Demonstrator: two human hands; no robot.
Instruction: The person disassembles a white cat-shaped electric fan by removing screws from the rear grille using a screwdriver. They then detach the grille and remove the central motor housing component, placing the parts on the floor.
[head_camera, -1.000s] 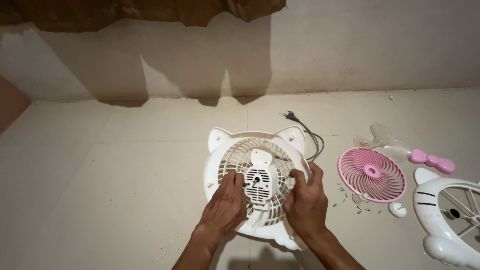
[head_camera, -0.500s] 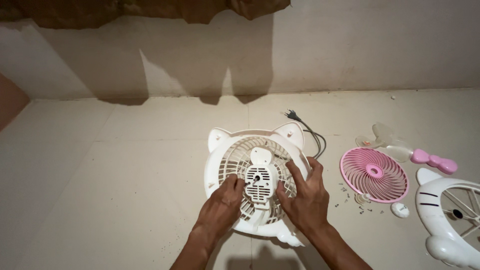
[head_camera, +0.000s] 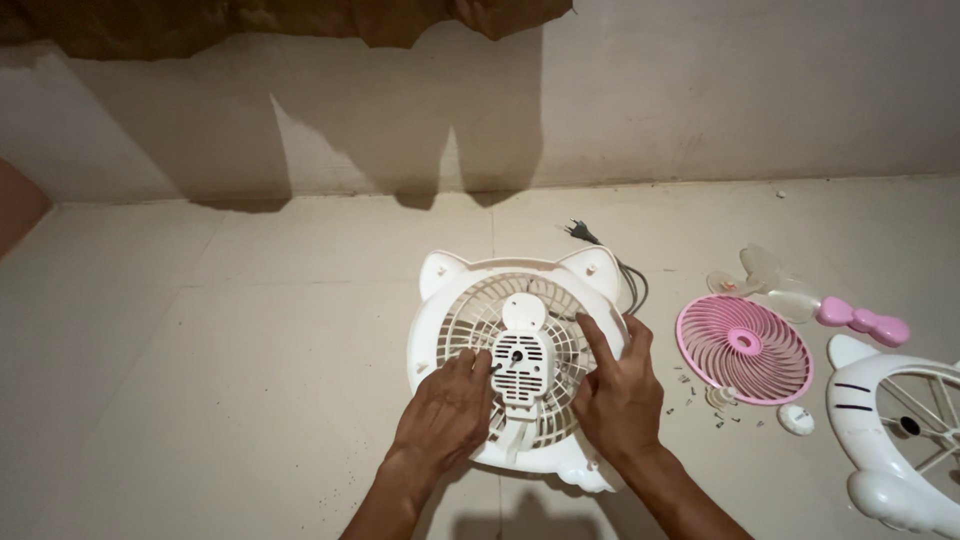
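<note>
On the floor, white fan housing (head_camera: 455, 300), left hand (head_camera: 445, 415) and right hand (head_camera: 618, 395) loosely open, resting on its grille.

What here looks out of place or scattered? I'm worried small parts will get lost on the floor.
Yes: small screws lie loose on the tile floor beside the pink grille, unboxed. The clear fan blade, pink bow and white front cover are spread about. Both the left hand and right hand rest on the white rear housing.

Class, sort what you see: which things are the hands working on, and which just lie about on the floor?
In hand: left hand, right hand, white fan housing, its motor cover.

Lying about: pink grille, clear blade, pink bow, white front shell, loose screws, plug.
</note>
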